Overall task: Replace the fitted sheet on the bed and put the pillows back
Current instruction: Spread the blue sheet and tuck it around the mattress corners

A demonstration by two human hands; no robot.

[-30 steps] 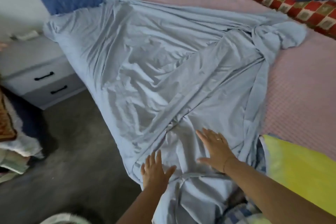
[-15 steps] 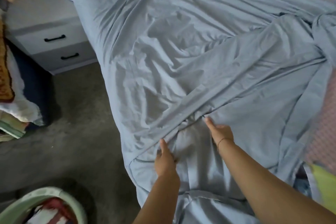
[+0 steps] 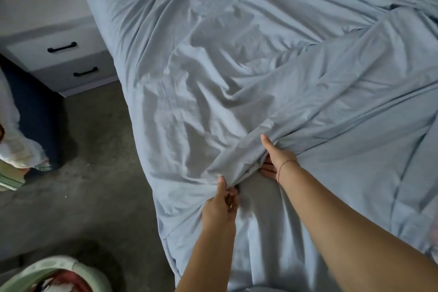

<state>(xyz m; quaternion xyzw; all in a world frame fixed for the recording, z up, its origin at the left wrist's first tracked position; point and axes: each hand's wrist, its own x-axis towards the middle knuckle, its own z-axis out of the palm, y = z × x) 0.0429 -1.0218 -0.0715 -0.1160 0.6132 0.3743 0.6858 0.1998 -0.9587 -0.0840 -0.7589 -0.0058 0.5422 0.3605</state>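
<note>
Far left of hands: grey nightstand; laundry basket low on floor. Left hand pinches near end of raised fold in pale blue fitted sheet, thumb on top, fingers curled beneath. Right hand, just beyond and rightward, grips same fold, thumb over, fingers tucked under. Hands close, not touching. Fold's long axis runs diagonally from left hand toward far right. Sheet rumpled, unstretched, bulk ahead of both hands, left edge draping floorward.

Counted one fitted sheet, one left hand and one right hand near, one red wrist thread, one nightstand far left, two drawers, two black handles, one basket near left.
</note>
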